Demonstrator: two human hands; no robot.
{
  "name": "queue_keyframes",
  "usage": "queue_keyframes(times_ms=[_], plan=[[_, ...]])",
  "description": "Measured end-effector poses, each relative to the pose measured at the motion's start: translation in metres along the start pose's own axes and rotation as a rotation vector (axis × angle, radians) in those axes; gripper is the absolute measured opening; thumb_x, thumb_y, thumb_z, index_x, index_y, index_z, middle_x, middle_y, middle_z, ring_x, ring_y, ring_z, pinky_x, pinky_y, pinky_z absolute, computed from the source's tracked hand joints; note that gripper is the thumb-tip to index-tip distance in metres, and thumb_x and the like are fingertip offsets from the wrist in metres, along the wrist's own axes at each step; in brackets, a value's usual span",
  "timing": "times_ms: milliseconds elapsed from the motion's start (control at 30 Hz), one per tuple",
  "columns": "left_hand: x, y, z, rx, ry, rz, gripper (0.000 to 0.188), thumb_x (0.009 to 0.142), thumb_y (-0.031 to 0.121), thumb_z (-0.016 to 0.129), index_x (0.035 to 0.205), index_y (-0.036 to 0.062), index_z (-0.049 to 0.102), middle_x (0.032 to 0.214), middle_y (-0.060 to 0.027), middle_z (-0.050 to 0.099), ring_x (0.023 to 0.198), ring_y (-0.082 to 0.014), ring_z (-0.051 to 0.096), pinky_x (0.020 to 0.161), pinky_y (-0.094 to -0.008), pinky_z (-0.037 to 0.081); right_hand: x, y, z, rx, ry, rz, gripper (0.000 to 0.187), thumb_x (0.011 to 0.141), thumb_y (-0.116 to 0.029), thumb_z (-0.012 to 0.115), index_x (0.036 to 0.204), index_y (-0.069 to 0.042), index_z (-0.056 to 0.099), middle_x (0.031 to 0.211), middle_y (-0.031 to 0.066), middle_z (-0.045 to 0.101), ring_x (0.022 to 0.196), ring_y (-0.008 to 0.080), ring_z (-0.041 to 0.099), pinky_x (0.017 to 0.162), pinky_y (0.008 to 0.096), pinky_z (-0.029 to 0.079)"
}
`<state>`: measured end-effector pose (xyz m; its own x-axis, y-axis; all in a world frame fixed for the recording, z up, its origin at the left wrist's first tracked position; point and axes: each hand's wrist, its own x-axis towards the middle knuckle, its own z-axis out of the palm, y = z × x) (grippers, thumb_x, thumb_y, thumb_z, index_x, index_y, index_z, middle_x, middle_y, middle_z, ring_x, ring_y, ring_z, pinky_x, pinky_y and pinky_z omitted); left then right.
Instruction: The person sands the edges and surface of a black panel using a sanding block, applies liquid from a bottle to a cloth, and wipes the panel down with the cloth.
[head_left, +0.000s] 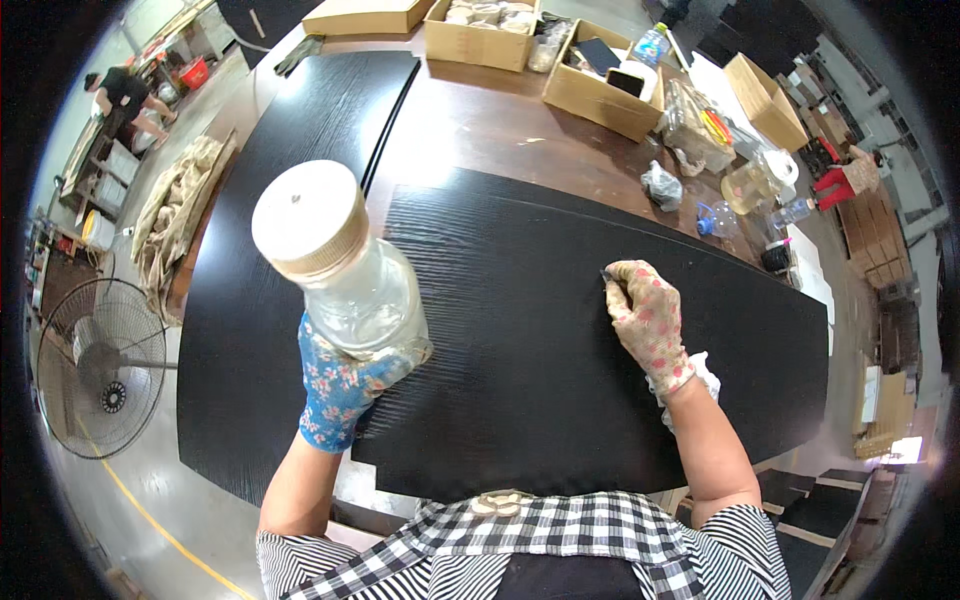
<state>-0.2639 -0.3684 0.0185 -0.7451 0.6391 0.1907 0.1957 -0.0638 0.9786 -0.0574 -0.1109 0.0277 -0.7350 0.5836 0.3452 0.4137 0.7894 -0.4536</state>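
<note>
My left hand (338, 385), in a blue flowered glove, is closed round the lower part of a clear jar (368, 295). The jar stands tilted in my grasp above the panels, with its white lid (305, 215) on. My right hand (648, 325), in a pale glove with pink spots, is pinched over a black wood-grain panel (500, 330). A tiny dark bit shows at its fingertips, too small to name. Beside my right wrist lies a crumpled white cloth or tissue (705, 378), partly hidden by the arm.
More black panels (290, 180) lie at the left. Along the table's far edge are cardboard boxes (475, 45), a bottle (650, 45), a plastic jug (748, 188) and bags (662, 187). A standing fan (103, 370) is at left. Two other people are farther off.
</note>
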Motion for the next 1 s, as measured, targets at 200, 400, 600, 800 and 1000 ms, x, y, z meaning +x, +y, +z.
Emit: queue_keyframes(times_ms=[200, 400, 600, 800, 1000], plan=[[-0.018, -0.020, -0.023, -0.049, 0.134, 0.059, 0.078, 0.061, 0.034, 0.088, 0.121, 0.0018, 0.049, 0.114, -0.0100, 0.060, 0.104, -0.0205, 0.059, 0.092, -0.0339, 0.048, 0.030, -0.006, 0.027, 0.069, 0.062, 0.103, 0.009, 0.080, -0.004, 0.064, 0.089, 0.000, 0.064, 0.088, 0.0160, 0.066, 0.080, 0.0295, 0.066, 0.069, 0.0335, 0.052], [-0.017, -0.024, -0.022, -0.099, 0.095, 0.102, 0.079, 0.061, 0.032, 0.088, 0.122, 0.0025, 0.047, 0.115, -0.0102, 0.059, 0.104, -0.0205, 0.059, 0.091, -0.0335, 0.049, 0.055, -0.020, 0.054, 0.019, 0.102, 0.020, 0.009, 0.081, -0.007, 0.063, 0.087, -0.001, 0.065, 0.087, 0.0163, 0.066, 0.081, 0.0306, 0.066, 0.072, 0.0348, 0.052], [-0.009, -0.015, -0.007, 0.024, -0.023, 0.078, 0.080, 0.059, 0.033, 0.090, 0.120, 0.0022, 0.048, 0.111, -0.0111, 0.060, 0.102, -0.0210, 0.061, 0.090, -0.0334, 0.050, 0.053, -0.023, 0.054, -0.029, 0.081, 0.010, 0.010, 0.080, -0.004, 0.063, 0.089, 0.000, 0.065, 0.088, 0.0155, 0.066, 0.082, 0.0302, 0.066, 0.073, 0.0339, 0.052], [-0.007, -0.024, -0.004, -0.011, -0.067, 0.102, 0.079, 0.059, 0.034, 0.089, 0.119, 0.0023, 0.048, 0.111, -0.0123, 0.060, 0.104, -0.0217, 0.060, 0.090, -0.0337, 0.050, 0.052, -0.021, 0.058, 0.068, 0.084, 0.123, 0.010, 0.079, -0.005, 0.063, 0.088, 0.000, 0.065, 0.087, 0.0155, 0.066, 0.082, 0.0299, 0.066, 0.074, 0.0343, 0.052], [-0.010, -0.026, 0.002, 0.074, -0.071, 0.122, 0.082, 0.058, 0.033, 0.089, 0.122, 0.0034, 0.046, 0.115, -0.0131, 0.057, 0.107, -0.0233, 0.058, 0.093, -0.0360, 0.047, 0.056, -0.019, 0.060, 0.074, 0.103, 0.112, 0.008, 0.080, -0.005, 0.063, 0.087, -0.001, 0.065, 0.087, 0.0146, 0.067, 0.082, 0.0287, 0.066, 0.074, 0.0342, 0.052]])
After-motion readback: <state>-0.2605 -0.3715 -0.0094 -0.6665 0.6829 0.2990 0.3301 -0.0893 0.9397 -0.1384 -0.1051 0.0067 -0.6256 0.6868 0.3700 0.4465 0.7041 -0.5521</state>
